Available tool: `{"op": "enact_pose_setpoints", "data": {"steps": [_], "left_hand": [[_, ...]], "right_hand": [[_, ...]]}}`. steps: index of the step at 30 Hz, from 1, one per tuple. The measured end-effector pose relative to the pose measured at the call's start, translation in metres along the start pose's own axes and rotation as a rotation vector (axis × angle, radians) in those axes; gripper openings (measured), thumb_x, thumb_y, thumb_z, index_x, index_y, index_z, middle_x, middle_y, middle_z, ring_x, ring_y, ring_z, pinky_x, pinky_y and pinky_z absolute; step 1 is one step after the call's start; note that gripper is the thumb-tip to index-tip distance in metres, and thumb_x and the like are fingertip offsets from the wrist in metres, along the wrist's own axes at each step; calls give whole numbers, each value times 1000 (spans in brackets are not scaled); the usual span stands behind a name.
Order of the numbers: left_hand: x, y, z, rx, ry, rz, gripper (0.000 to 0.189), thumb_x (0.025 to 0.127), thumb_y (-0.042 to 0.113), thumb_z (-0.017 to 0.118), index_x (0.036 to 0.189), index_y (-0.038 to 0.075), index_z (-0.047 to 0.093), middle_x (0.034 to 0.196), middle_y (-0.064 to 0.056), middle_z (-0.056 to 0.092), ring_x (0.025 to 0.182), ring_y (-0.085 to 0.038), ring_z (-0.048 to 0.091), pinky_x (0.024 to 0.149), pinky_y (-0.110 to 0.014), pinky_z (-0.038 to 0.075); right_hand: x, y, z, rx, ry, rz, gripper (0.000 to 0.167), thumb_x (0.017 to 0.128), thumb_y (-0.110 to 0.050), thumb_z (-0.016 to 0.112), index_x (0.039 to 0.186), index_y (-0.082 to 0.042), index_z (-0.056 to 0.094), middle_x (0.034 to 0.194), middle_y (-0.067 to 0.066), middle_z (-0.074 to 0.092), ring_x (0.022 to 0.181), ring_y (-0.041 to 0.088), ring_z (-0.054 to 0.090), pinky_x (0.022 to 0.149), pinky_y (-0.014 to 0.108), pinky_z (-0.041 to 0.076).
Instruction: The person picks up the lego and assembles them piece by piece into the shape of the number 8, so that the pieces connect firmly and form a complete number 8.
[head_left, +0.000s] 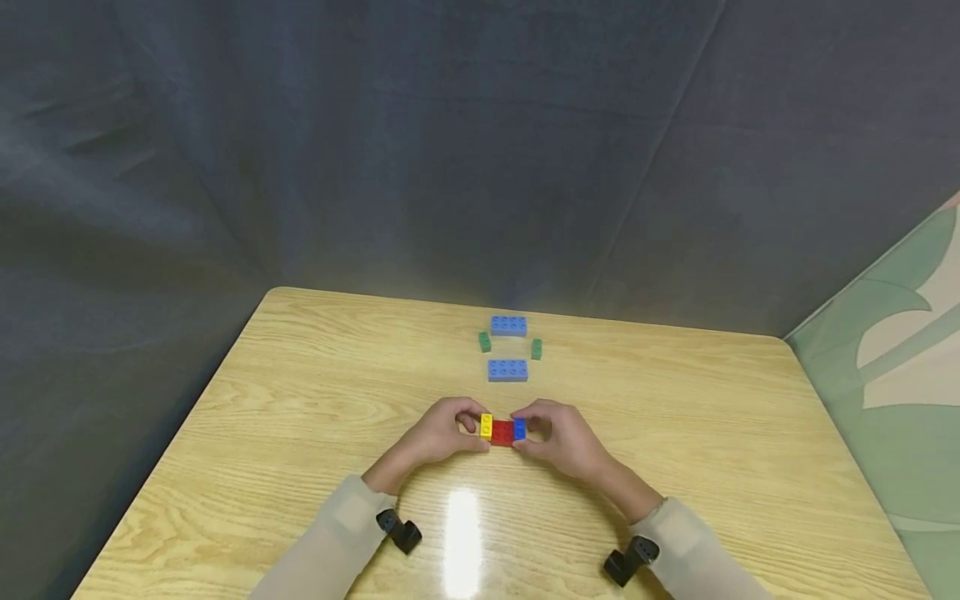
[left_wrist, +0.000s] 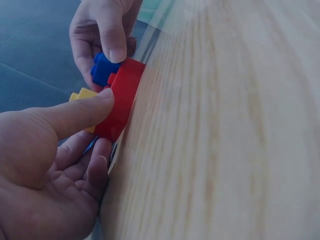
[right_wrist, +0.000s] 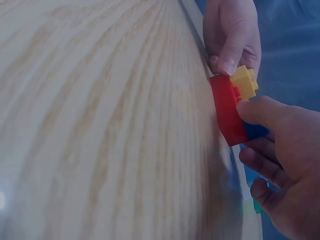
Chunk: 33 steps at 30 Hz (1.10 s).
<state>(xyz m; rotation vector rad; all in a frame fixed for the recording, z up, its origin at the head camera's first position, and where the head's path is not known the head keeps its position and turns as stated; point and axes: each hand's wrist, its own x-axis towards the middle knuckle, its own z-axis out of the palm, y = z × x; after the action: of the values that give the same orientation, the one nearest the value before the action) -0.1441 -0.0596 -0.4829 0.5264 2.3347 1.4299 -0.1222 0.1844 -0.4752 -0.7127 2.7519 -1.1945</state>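
A red toy building brick [head_left: 502, 433] lies on the table between the two hands. On its left end sits a small yellow brick [head_left: 487, 426], and on its right end a small dark blue brick [head_left: 520, 429]. My left hand [head_left: 444, 433] pinches the yellow brick between thumb and fingers, its thumb tip reaching the red side in the left wrist view. With thumb and forefinger, my right hand [head_left: 564, 437] pinches the dark blue brick from the other side. Bare red studs show between the two small bricks.
Farther back on the wooden table [head_left: 337, 375] lie a lighter blue brick [head_left: 507, 371] and another blue brick [head_left: 508, 326] behind it. Between them stand a small green brick [head_left: 485, 342] at left and another green brick [head_left: 536, 349] at right. A dark curtain [head_left: 450, 150] hangs behind.
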Motion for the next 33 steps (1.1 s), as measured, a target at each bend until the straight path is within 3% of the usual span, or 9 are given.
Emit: {"op": "enact_pose_setpoints", "data": {"steps": [9,16,20,33], "left_hand": [[0,-2,1,-5,0,-11,34,83,12,86,113,5,72,92,1,65,84,-13,57,73,-28,48],[0,-3,1,-12,-7,-19,35,83,13,86,114,5,71,92,0,64,84,-14,57,71,-27,48],[-1,-3,1,-16,-9,-17,36,83,12,86,115,4,71,91,-1,64,83,-15,56,69,-27,48],[-2,0,-3,-31,-22,-6,39,84,17,85,118,4,70,91,-2,63,81,-16,55,66,-28,47]], "right_hand": [[1,1,2,31,-12,38,31,81,-11,88,109,-8,76,99,-6,71,89,12,64,90,41,54],[-2,7,7,129,-12,107,31,81,-11,87,110,-8,75,94,-4,70,79,16,58,68,25,48],[-3,9,8,146,-8,122,32,82,-15,87,111,-8,76,91,-4,70,71,14,52,58,23,42],[-3,9,8,143,5,140,33,82,-15,87,112,-8,76,90,-4,69,68,13,50,57,22,40]]}}
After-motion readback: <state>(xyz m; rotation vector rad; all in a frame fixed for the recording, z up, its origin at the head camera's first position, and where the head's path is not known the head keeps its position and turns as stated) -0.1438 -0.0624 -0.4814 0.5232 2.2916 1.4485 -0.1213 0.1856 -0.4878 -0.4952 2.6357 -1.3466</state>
